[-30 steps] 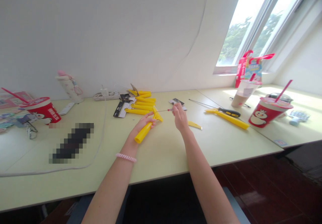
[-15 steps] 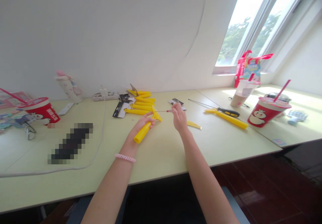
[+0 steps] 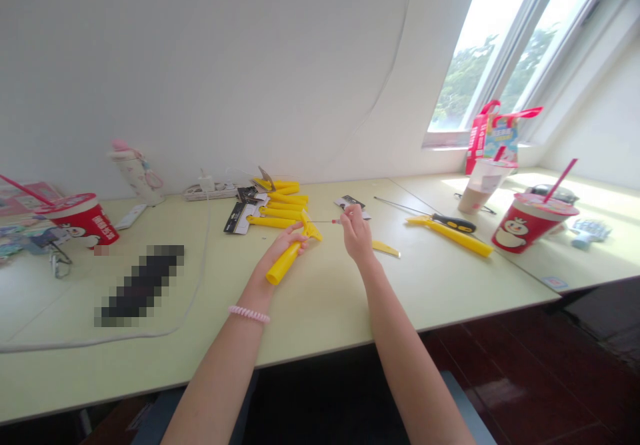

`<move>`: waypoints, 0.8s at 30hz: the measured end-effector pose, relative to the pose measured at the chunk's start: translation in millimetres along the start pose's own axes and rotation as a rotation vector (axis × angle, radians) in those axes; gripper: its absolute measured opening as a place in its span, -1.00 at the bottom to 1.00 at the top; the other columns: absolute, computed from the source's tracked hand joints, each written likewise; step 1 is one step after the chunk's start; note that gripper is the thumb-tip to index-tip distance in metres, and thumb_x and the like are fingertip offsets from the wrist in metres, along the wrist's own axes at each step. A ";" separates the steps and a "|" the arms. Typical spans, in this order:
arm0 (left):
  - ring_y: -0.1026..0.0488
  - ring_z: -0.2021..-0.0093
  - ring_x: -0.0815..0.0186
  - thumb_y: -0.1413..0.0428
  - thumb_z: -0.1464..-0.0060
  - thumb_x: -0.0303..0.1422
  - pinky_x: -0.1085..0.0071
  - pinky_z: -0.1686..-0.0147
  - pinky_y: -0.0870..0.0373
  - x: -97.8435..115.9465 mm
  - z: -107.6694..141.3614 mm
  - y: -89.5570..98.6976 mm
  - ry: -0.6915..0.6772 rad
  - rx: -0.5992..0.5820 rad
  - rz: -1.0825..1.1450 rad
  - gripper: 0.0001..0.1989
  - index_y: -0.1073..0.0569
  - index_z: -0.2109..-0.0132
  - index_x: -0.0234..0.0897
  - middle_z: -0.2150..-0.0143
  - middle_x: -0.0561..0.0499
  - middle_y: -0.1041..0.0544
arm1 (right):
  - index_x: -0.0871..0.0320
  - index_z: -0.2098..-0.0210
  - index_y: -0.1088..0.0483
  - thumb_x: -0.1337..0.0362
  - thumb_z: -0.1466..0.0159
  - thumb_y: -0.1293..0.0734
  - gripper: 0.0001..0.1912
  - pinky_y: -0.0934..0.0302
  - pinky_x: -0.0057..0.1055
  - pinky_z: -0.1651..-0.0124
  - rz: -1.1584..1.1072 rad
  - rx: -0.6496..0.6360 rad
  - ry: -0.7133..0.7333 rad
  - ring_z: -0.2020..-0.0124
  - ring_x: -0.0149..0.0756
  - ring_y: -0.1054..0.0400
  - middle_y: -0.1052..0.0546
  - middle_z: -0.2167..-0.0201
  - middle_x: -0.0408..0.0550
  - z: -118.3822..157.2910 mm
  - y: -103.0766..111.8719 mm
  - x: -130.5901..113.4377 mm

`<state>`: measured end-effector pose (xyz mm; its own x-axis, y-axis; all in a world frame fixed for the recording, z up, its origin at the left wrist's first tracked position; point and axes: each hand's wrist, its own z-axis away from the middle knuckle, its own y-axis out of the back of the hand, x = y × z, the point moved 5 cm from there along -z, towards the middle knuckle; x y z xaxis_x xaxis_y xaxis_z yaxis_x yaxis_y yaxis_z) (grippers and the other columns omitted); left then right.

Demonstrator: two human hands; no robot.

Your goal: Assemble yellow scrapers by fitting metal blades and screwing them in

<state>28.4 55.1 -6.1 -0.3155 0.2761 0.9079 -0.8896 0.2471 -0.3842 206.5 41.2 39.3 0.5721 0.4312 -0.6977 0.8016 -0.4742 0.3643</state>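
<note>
My left hand (image 3: 291,240) is wrapped round a yellow scraper (image 3: 283,264), its round handle end tilted toward me and its wide head at the far side. Pinched in my right hand (image 3: 357,235) is a small screwdriver (image 3: 336,221) with a red part by the shaft. Its thin shaft points left and reaches the scraper's head; the handle is mostly hidden by my fingers. Just right of my right hand lies a flat yellow piece (image 3: 385,249). Behind that hand is a black-and-white card (image 3: 351,200).
Several yellow scrapers (image 3: 280,210) with black tags lie behind my left hand. On the right are another yellow scraper (image 3: 463,238), a long black-and-yellow screwdriver (image 3: 453,222) and a red cup (image 3: 527,225). Another red cup (image 3: 83,222) and a white cable (image 3: 203,265) are on the left.
Almost nothing differs. My right hand has shifted very slightly, with the screwdriver still against the scraper's head; my left hand stays in place.
</note>
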 end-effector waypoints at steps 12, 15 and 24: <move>-0.26 0.62 0.56 -0.06 0.07 -0.62 0.64 0.66 -0.21 -1.0 0.0 -1.2 -0.003 -0.011 -0.026 -0.34 -0.10 -0.20 -0.35 0.39 0.02 -0.38 | 0.09 0.35 -0.18 0.12 -0.28 -0.09 -0.80 0.08 -0.49 0.50 0.028 -0.002 0.034 0.69 -0.42 -0.05 -0.24 0.71 -0.29 0.2 -0.6 0.8; -0.28 0.61 0.55 -0.06 0.07 -0.62 0.64 0.65 -0.21 -0.5 0.1 -2.1 -0.015 -0.020 -0.022 -0.36 -0.12 -0.19 -0.33 0.37 0.01 -0.39 | 0.09 0.34 -0.19 0.11 -0.27 -0.08 -0.79 0.07 -0.48 0.50 0.052 -0.016 -0.037 0.65 -0.37 -0.13 -0.27 0.69 -0.26 -0.7 -1.1 5.7; -0.27 0.61 0.57 -0.08 0.10 -0.62 0.64 0.65 -0.20 -0.7 -1.2 -2.2 -0.044 -0.057 -0.001 -0.33 -0.12 -0.19 -0.32 0.34 0.00 -0.39 | 0.09 0.30 -0.15 0.20 -0.21 -0.15 -0.89 -0.15 -0.42 0.34 -0.084 0.021 0.034 0.40 -0.31 -0.34 -0.40 0.39 -0.10 -2.4 -1.5 7.5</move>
<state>30.9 55.5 -6.1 -0.3300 0.2354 0.9142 -0.8700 0.3000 -0.3913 209.9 47.1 35.1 0.5090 0.4960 -0.7036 0.8433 -0.4511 0.2921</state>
